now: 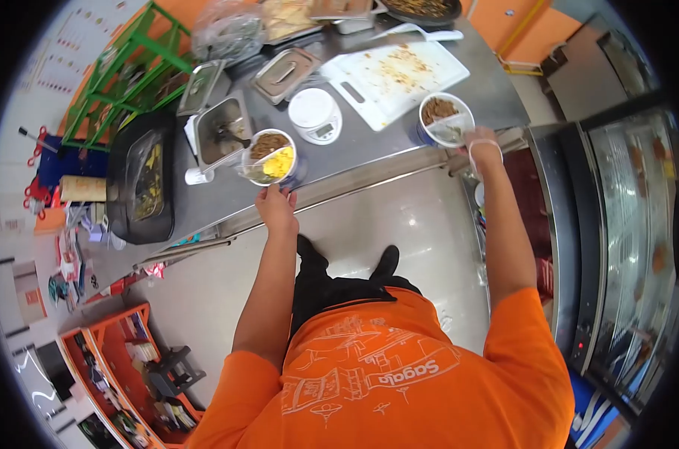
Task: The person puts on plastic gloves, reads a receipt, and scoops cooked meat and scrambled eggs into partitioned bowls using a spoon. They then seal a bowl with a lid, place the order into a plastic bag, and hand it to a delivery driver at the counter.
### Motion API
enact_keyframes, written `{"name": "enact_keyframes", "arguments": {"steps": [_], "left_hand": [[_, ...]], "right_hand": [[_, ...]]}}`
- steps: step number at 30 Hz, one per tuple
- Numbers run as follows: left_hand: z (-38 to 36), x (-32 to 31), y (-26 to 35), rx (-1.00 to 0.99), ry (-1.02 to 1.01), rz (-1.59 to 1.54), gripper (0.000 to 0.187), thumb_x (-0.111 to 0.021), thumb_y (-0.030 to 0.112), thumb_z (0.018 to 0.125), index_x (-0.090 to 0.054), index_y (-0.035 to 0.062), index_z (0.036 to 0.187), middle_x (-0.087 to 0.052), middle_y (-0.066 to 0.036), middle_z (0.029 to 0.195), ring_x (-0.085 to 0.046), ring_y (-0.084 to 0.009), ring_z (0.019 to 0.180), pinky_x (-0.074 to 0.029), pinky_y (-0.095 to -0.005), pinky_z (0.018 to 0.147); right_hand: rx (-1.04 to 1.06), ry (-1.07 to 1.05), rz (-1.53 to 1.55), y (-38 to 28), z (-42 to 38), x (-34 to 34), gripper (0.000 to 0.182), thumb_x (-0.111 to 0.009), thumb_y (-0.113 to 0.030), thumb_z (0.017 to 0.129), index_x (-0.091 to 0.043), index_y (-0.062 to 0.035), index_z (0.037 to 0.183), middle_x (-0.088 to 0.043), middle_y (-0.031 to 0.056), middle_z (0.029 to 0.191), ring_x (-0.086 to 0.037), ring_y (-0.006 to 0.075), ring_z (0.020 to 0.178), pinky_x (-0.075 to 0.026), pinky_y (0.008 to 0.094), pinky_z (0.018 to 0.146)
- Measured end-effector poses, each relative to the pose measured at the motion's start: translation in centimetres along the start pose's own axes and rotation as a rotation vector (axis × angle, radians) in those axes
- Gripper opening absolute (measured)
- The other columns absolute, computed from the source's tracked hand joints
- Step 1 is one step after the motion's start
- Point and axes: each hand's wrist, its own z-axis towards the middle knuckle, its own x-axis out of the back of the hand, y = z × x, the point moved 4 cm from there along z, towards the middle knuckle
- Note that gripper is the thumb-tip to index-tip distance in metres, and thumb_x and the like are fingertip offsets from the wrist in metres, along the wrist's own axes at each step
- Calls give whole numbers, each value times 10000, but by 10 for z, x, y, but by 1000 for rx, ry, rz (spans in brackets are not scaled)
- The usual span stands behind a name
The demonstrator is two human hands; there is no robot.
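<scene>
My left hand [278, 207] is at the near side of a round food tub [295, 176], its fingers closed against the wall. Inside lie brown chopped meat [268, 144] and a yellow food [279, 162], with a clear divider between them. On the right, my right hand [483, 142] grips a second food tub [425, 138] by its near right side. That tub holds brown meat [437, 111] and a clear divider; its other half looks pale. Both tubs stand upright at the steel table's near edge. The undersides of my fingers are hidden.
Between the tubs are a white kitchen scale [315, 116] and a white cutting board [399, 78] with food scraps. A steel pan [223, 131] with a utensil, a lidded pan [285, 75] and a black container [141, 178] stand left. A glass display cabinet [631, 224] is at right.
</scene>
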Motion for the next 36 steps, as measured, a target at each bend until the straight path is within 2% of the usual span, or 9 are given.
{"name": "enact_keyframes", "arguments": {"steps": [15,25,26,28,29,30,31,32,36], "left_hand": [[17,12,14,31,-99,-111,340,-528,166,970,-458,-113,1152,-549,-184,1083,-632,-270,970,-577,-379,909],[66,147,47,-158,-58,-5,333,-531,197,989,-490,-80,1168,-597,-173,1089,-636,-268,976,-577,-394,887],[86,163,52,-206,-112,14,319,-518,224,1003,-534,-38,1184,-611,-126,1110,-629,-233,976,-562,-374,876],[122,179,67,-227,-181,-10,318,-524,257,1010,-579,4,1195,-623,-92,1141,-615,-202,994,-538,-329,877],[113,177,85,-253,-164,142,365,-508,278,1006,-553,-24,1205,-616,-117,1159,-603,-237,1051,-534,-358,891],[102,174,103,-278,-145,296,415,-493,300,1002,-528,-53,1215,-609,-142,1177,-590,-272,1108,-530,-388,905],[90,174,120,-302,-123,447,465,-478,322,997,-502,-82,1226,-601,-167,1195,-578,-306,1166,-526,-417,919],[110,191,116,-43,-9,5,519,-466,355,988,-472,-97,1245,-594,-185,1209,-564,-338,1195,-527,-448,917],[106,209,93,2,-180,159,448,-447,379,969,-470,-37,1134,-540,-130,1126,-561,-254,1022,-523,-394,880]], "right_hand": [[38,-84,-227,-14,-105,-163,267,-560,-82,875,-668,113,1024,-705,185,873,-705,214,653,-593,297,533],[99,-259,-199,4,-149,-273,233,-618,-116,884,-692,46,1034,-710,154,858,-711,248,699,-592,361,627],[335,-177,-522,27,-128,-290,220,-650,-155,883,-688,23,1007,-711,156,858,-708,283,772,-574,404,726],[282,-124,-407,46,-120,-319,286,-684,-246,879,-674,-3,1028,-712,168,894,-684,286,844,-536,421,768],[308,-42,-231,39,-130,-322,332,-663,-302,906,-662,-14,1071,-708,174,903,-682,299,838,-530,427,755],[84,-63,-100,39,-129,-329,379,-608,-333,953,-634,-7,1144,-702,175,919,-687,295,849,-540,405,767],[155,56,-115,24,-153,-315,389,-581,-339,971,-624,-7,1169,-700,169,924,-692,274,845,-545,388,766],[230,150,-147,15,-175,-308,399,-554,-345,989,-614,-7,1194,-699,162,928,-697,254,840,-551,371,765],[163,256,49,89,-209,-260,391,-526,-339,1003,-605,-15,1206,-696,141,922,-700,201,825,-555,340,753]]}}
